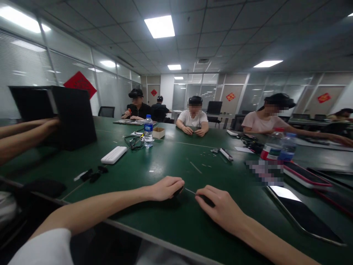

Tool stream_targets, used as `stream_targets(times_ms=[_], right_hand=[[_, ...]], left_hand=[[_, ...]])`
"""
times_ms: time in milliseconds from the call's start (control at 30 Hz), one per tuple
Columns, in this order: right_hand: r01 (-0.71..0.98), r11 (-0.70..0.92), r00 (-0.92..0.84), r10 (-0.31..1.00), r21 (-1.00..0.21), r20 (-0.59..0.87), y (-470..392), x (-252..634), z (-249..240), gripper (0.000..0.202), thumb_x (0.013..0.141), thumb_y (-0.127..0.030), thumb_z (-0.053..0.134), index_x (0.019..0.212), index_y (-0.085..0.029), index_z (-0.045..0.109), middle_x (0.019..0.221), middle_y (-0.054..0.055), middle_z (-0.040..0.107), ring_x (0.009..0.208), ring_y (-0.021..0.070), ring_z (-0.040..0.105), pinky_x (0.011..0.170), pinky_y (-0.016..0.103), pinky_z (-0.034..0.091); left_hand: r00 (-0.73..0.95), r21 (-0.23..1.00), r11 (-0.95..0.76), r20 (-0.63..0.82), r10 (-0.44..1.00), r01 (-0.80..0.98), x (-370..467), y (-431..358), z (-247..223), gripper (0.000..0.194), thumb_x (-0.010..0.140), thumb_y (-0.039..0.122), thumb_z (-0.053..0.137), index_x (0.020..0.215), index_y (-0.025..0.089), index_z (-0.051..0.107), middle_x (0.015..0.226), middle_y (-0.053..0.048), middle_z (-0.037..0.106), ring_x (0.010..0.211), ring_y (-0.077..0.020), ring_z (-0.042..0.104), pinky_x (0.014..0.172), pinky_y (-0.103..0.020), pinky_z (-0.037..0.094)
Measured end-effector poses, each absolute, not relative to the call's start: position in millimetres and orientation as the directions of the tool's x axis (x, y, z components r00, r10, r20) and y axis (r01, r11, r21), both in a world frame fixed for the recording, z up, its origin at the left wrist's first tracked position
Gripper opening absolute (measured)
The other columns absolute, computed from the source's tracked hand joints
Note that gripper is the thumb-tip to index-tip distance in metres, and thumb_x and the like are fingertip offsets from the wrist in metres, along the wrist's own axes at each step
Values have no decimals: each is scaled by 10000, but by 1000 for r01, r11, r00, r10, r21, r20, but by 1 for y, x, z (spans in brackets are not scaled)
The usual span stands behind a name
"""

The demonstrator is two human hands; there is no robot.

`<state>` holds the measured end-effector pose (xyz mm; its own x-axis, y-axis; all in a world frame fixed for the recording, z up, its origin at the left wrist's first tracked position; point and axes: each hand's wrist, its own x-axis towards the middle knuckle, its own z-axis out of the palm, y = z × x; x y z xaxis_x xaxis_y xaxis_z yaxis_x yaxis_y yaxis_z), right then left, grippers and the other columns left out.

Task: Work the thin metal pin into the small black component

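Six o'clock, over green table (171, 162): small dark piece (178, 191) is grasped by curled fingers of left hand (164, 187); likely light, stiff, best pinched by its sides. Five o'clock: right hand (220, 206) is curled; whether anything is gripped can't be told.

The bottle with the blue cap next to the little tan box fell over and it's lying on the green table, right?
Not quite: the head view shows the bottle standing upright, not lying down. It does have a blue cap and is next to the little tan box on the green table.
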<state>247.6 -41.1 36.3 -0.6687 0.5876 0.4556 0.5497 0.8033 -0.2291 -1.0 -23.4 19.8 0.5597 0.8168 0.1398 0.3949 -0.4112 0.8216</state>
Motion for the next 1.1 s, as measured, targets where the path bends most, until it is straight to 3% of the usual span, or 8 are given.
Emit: stream_targets(times_ms=[133,400,567,700,900,1100], right_hand=[[503,831,-669,548,-237,502,-33,249,31,227,979,-332,502,1003,-219,697,895,64,708,735,187,674,634,299,544],[512,822,-697,567,-250,439,-34,249,35,252,994,-341,479,1021,-211,693,933,73,694,775,187,670,665,300,550],[524,817,-690,572,-239,443,-37,248,36,208,961,-296,522,1024,-193,692,937,79,685,774,182,652,682,296,534],[533,815,-677,573,-229,463,-35,249,29,255,937,-242,529,1147,-183,661,986,82,682,814,188,659,715,305,535],[526,816,-660,570,-240,488,-31,249,24,278,985,-304,498,1192,-180,635,1063,106,684,920,218,666,809,357,551],[534,811,-666,578,-240,472,-33,248,26,307,1016,-320,448,1205,-189,651,1072,101,670,904,200,656,813,340,551]], left_hand=[[562,806,-420,135,816,416,-2,-19,21,447,1013,517,309,818,173,518,679,37,480,567,-109,480,536,-228,400],[561,835,-403,142,816,374,-1,-24,24,438,1002,542,342,802,181,489,677,45,465,550,-106,486,500,-220,397],[557,883,-356,137,819,305,0,-25,20,483,980,613,350,794,182,467,635,55,466,471,-83,424,446,-215,336],[506,906,-317,140,851,282,0,-18,14,494,935,655,424,802,181,460,639,60,461,457,-73,416,416,-201,308],[462,938,-254,121,879,237,-4,-7,8,498,903,670,477,817,180,461,612,76,418,431,-58,367,396,-185,237],[501,982,-148,69,862,121,-2,-9,10,517,911,664,481,843,153,512,570,78,355,411,-52,301,394,-190,173]])
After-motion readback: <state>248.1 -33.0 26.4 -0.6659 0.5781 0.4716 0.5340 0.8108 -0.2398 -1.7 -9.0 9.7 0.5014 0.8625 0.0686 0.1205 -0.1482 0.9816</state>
